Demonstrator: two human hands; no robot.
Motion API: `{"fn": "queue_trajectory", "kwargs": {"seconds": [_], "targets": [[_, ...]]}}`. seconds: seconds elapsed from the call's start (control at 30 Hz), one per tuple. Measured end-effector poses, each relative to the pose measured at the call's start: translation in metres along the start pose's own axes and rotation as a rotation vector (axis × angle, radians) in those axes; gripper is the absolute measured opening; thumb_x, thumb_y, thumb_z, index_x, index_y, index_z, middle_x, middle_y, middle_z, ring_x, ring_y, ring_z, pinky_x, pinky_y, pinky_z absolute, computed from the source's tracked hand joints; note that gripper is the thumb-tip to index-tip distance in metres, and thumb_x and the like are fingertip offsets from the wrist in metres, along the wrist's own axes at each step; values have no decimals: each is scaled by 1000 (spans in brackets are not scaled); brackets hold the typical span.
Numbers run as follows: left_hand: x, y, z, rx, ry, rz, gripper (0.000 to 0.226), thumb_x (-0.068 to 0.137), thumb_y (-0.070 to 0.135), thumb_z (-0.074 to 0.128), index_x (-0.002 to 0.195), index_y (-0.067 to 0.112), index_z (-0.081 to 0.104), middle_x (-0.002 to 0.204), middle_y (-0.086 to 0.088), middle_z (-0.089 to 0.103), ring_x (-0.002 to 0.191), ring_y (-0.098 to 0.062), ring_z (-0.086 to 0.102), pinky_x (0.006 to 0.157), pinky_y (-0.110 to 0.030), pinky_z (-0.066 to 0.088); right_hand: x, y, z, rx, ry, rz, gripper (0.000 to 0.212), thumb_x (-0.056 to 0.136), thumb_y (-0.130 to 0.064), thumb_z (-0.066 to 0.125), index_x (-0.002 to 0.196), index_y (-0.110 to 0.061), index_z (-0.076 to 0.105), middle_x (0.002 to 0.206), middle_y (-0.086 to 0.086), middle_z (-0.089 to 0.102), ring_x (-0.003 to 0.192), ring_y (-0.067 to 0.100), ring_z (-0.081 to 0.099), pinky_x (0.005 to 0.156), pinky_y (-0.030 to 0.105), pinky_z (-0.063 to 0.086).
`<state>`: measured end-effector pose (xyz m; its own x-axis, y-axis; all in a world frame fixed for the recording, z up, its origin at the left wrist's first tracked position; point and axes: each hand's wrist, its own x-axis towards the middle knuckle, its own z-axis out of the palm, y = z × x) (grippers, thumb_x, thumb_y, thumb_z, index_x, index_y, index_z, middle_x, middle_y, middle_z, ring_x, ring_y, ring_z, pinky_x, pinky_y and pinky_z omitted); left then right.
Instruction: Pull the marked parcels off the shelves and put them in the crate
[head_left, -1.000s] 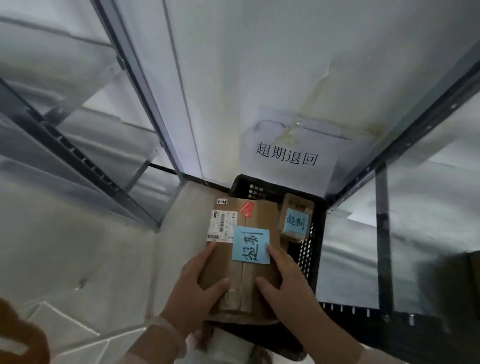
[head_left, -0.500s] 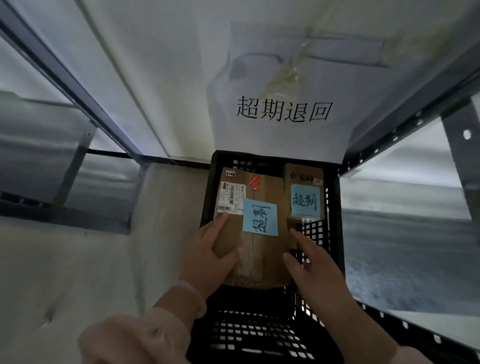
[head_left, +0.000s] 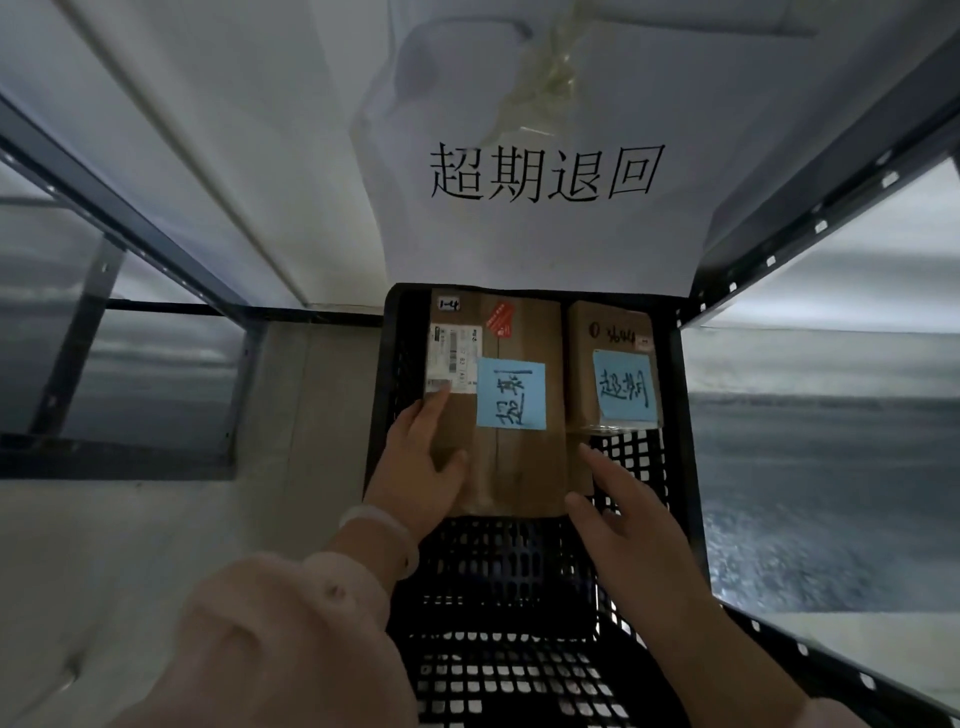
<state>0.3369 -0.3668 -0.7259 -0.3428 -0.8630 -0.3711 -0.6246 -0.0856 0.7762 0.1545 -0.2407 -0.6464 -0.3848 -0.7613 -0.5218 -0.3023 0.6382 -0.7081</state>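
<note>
Parcel in question, the large brown box (head_left: 519, 462), lies flat in the upper part of the black crate (head_left: 498, 670). Our left hand (head_left: 421, 467) rests on its lower left area, fingers straight and thumb spread across the cardboard, curled round nothing. Our right hand (head_left: 628, 525) sits at the box's lower right corner, fingers extended and loose; we cannot tell whether they touch it. A blue note (head_left: 510, 393) sits mid-box, with a white shipping label (head_left: 452, 358) to its left and a red sticker (head_left: 500, 318) above. Just beside the box, to the right, lies a smaller parcel (head_left: 582, 384) with its own blue note (head_left: 623, 385). Above the crate we see a white paper sign (head_left: 545, 234). Grey shelf frames (head_left: 130, 223) flank both sides of the frame.
</note>
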Motion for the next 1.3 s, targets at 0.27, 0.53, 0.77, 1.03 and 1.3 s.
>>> {"fn": "queue_trajectory", "kwargs": {"seconds": [0.27,0.53,0.77,1.03,1.3], "targets": [[-9,7,14,295,11,13,82,82,52,65,149,45,18,159,10,-10,145,-23,1,117,-43,13,2,5,-3,-61,-15,-34,50,90,-47,53,134,-62,33,135,-34,31,131,2,37,109,34,36],[-24,31,1,555,78,199,78,83,64,53,150,35,26,159,-5,21,147,-26,12,117,-46,16,-3,-5,-10,-330,21,-167,64,89,-52,52,146,-47,23,153,-24,21,142,-2,13,117,35,22],[-61,91,-58,647,187,387,68,81,52,62,140,22,49,146,-12,46,137,-33,37,108,-50,32,-39,-54,-29,-492,142,-357,73,84,-63,42,149,-41,21,159,-12,15,147,9,6,119,39,15],[-139,176,-123,678,295,618,67,83,51,58,144,30,41,150,-4,41,139,-26,32,110,-54,33,-135,-118,-61,-588,350,-502,77,83,-57,55,150,-34,25,159,-5,20,147,14,13,120,41,15],[-238,259,-153,649,390,801,64,85,57,45,143,30,40,148,-3,43,138,-26,36,112,-53,32,-262,-143,-114,-632,547,-640,77,84,-57,53,150,-34,22,159,-5,22,147,15,13,118,47,22]]}}
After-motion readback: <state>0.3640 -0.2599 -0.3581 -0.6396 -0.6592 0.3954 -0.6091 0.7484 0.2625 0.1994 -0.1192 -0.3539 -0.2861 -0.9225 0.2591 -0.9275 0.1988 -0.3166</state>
